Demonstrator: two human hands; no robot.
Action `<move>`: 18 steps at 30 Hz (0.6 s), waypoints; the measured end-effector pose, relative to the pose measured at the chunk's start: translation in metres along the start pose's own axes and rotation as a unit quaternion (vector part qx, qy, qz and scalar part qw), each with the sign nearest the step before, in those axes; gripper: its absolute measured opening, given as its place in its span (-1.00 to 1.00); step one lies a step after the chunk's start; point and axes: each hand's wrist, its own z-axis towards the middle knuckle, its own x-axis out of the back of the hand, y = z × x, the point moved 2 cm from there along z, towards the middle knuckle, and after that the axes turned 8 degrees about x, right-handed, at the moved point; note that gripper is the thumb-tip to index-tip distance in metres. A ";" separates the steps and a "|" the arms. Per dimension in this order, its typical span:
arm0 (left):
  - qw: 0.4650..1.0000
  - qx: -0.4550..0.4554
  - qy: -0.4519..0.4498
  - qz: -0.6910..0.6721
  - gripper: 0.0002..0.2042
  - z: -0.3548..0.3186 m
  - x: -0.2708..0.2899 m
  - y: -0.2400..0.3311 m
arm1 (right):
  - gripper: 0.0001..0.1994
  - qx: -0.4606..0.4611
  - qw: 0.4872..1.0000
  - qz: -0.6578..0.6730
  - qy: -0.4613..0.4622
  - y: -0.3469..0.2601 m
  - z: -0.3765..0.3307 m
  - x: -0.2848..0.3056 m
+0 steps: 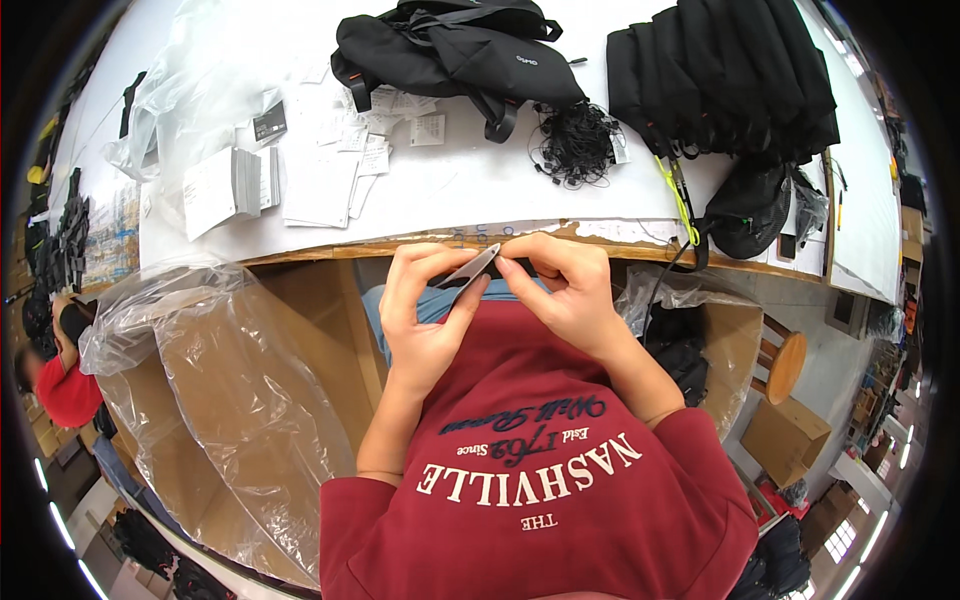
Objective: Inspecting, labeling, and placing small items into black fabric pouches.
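Observation:
Just off the near edge of the white-topped table (450, 195), my hands meet in front of my body. My left hand (413, 315) pinches a few thin grey-white cards that look like hang tags (470, 270), between thumb and fingers. The thumb and fingertips of my right hand (570, 290) are closed at the upper corner of the same tags. Whether a string is in those fingertips is too small to make out. Beyond my hands lie a black backpack (470, 58) and a tangle of black tag strings (575, 148).
Stacked white cards (222, 192) stand on the table at left, beside clear plastic wrap (195, 90). Folded black bags (720, 75) are piled at right. Plastic-lined cardboard boxes (235, 400) flank me below the table edge. A wooden stool (785, 367) stands right; another person (65, 385) is far left.

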 end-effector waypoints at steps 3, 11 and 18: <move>0.999 -0.022 -0.016 0.031 -0.71 0.000 0.003 -0.005 | -0.92 -0.028 1.000 0.002 -0.010 0.003 0.001 0.002; 0.997 0.007 -0.067 -0.049 -0.80 0.002 0.006 -0.005 | -0.88 -0.029 0.998 0.057 -0.009 0.004 0.000 0.009; 0.904 0.212 -0.278 -0.246 -0.88 0.006 0.012 -0.030 | -0.85 0.087 0.993 -0.005 -0.075 0.004 0.003 0.008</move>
